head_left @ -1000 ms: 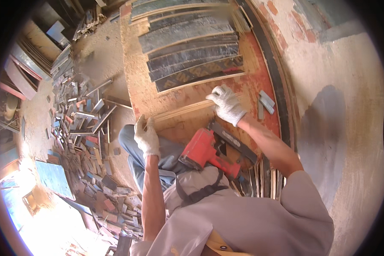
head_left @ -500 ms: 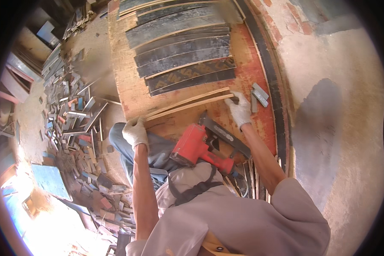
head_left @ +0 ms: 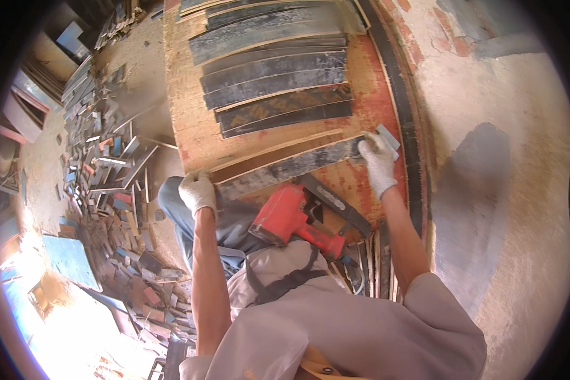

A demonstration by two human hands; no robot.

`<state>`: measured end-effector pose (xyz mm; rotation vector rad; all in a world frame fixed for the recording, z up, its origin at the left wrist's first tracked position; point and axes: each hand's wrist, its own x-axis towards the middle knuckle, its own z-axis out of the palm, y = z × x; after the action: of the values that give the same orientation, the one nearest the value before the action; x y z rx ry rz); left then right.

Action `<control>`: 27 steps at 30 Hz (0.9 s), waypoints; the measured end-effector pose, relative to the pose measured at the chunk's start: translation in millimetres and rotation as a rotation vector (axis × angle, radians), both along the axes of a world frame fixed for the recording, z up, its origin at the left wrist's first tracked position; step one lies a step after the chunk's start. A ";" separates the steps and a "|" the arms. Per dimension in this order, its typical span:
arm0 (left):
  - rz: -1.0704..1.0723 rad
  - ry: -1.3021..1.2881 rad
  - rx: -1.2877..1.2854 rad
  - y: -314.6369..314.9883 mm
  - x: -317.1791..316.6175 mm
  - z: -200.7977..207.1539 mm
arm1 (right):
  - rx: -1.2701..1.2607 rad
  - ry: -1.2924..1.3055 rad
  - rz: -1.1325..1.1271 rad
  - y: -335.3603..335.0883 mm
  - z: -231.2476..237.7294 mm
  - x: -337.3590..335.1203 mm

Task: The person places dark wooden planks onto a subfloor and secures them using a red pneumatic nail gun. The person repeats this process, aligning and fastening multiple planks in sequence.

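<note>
1. Here's the dark strip (head_left: 291,168), stretched between two gloved hands, over the near part of the counter (head_left: 187,136), its mottled face showing and a pale edge running along the top.
2. On the left end, the left hand (head_left: 198,192): fingers bent inward, closed on the strip, fingertips partly hidden from this view.
3. Over to the right end, and the right hand (head_left: 379,164) has its fingers curled round it, no gap to be seen, a firm-looking pinch.
4. Just behind lies the pale strip (head_left: 278,151), near its partner at the left hand and angling away from it to the right, its far end short of the right hand; whether the left fingers have hold of this one too, I cannot tell.
5. Down at the lap, it's the red nail gun (head_left: 282,215), its black magazine (head_left: 335,206) slanting toward the right forearm, all of it on the body's side of the dark strip.
6. Farther up the counter, a bank of dark slats (head_left: 272,69) lies in overlapping rows.
7. Right beside the right hand, grey blocks (head_left: 389,139), partly covered by the glove.
8. And off to the left, scraps (head_left: 120,171) litter the floor (head_left: 139,104), with a blue panel (head_left: 71,261) among them.
</note>
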<state>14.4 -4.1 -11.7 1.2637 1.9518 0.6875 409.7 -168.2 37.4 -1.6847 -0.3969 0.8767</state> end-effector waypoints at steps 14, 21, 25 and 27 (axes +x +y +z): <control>-0.043 -0.058 -0.067 3.2 -7.2 -9.0 | -0.165 -0.036 -0.019 35.6 -26.1 -22.0; -0.008 -0.188 -0.104 -10.4 4.0 13.2 | -0.141 -0.131 -0.021 36.1 -51.4 -19.6; 0.038 -0.189 -0.026 -21.2 3.3 10.1 | -0.113 -0.202 0.045 38.4 -48.6 -21.9; 0.056 -0.226 -0.034 -15.1 -2.3 10.8 | -0.152 -0.240 0.077 35.5 -46.7 -21.8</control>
<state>12.1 -19.2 -0.9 1.0650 1.8110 0.7865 387.9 -132.7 -9.4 -1.9341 -0.5726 0.7782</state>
